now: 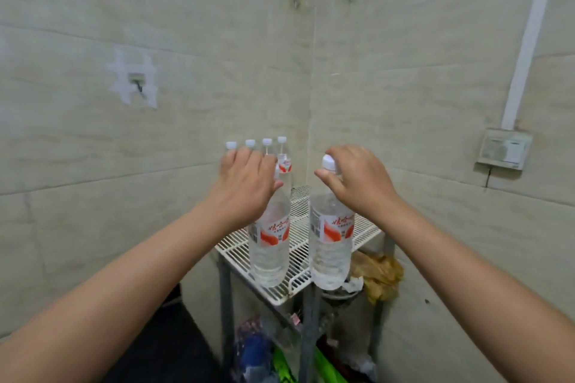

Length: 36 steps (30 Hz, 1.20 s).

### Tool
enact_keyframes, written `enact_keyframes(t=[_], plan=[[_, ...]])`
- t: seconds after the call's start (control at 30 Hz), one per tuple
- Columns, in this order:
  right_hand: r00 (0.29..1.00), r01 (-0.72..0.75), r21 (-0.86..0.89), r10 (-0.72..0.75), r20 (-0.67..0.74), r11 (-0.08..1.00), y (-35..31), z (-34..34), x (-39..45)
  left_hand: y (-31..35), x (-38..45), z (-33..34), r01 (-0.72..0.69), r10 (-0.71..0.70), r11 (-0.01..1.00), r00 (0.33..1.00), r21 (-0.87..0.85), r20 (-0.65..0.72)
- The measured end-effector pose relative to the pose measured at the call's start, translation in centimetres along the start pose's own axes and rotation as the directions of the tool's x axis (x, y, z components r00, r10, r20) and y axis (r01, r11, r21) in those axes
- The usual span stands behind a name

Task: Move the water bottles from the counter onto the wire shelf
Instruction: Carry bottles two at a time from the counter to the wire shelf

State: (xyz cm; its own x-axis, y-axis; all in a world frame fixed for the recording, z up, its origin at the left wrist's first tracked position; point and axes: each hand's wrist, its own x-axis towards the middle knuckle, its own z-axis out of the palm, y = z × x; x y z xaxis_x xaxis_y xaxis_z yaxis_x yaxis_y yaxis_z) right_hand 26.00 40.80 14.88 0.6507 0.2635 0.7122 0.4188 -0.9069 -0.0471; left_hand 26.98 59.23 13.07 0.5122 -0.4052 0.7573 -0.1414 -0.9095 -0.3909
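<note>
A person's left hand (247, 183) curls over the top of a clear water bottle (270, 242) standing upright on the white wire shelf (365, 228) in a tiled corner, while the right hand (354, 179) grips the neck of a second bottle (331, 246) just under its white cap, holding it at the shelf's front edge; whether its base rests on the wire cannot be told. Both bottles are transparent, full of clear liquid, with white labels bearing red swooshes and red script too blurred to read. Four more white-capped bottles (283, 158) line the wall behind, mostly hidden by the left hand. Below the shelf, a brownish bundle (381, 274) and coloured clutter are indistinct.
</note>
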Motion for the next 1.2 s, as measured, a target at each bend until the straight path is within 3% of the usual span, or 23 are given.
enact_keyframes(t=[0.07,0.17,0.27,0.33,0.5,0.6,0.97,1.13,1.2], plan=[[1.000,0.014,0.027,-0.015,0.028,1.000,1.5,2.3,2.3,0.0,1.2,2.2,0.006,-0.006,1.000,0.998,0.001,0.058],[0.998,0.029,0.075,-0.033,0.054,0.997,4.0,6.1,6.5,-0.5,3.6,6.4,0.040,-0.040,0.999,0.999,0.013,0.020],[0.996,0.063,0.143,-0.071,0.050,0.988,6.1,10.1,10.1,-0.5,5.5,9.3,0.101,-0.104,0.994,0.983,0.028,0.148],[0.990,0.126,0.176,-0.136,0.047,0.976,7.1,13.0,12.1,-1.3,6.8,11.9,0.124,-0.128,0.992,0.981,0.037,0.143],[0.953,0.282,0.309,-0.302,0.018,0.908,9.0,20.1,16.5,-1.9,9.3,16.6,0.222,-0.234,0.972,0.929,0.073,0.288],[0.932,0.319,0.373,-0.359,0.041,0.871,9.7,23.8,19.1,-2.5,10.3,19.8,0.227,-0.261,0.963,0.925,0.148,0.278],[0.934,0.323,0.523,-0.354,-0.043,0.789,9.7,30.7,24.4,-5.0,11.8,27.4,0.313,-0.336,0.932,0.935,0.182,0.112],[0.940,0.318,0.544,-0.333,-0.076,0.776,9.3,32.2,25.2,-5.6,12.6,27.6,0.413,-0.439,0.898,0.852,0.151,0.284],[0.934,0.338,0.530,-0.347,-0.086,0.778,9.0,32.5,25.2,-5.9,12.4,28.1,0.381,-0.421,0.906,0.858,0.185,0.294]])
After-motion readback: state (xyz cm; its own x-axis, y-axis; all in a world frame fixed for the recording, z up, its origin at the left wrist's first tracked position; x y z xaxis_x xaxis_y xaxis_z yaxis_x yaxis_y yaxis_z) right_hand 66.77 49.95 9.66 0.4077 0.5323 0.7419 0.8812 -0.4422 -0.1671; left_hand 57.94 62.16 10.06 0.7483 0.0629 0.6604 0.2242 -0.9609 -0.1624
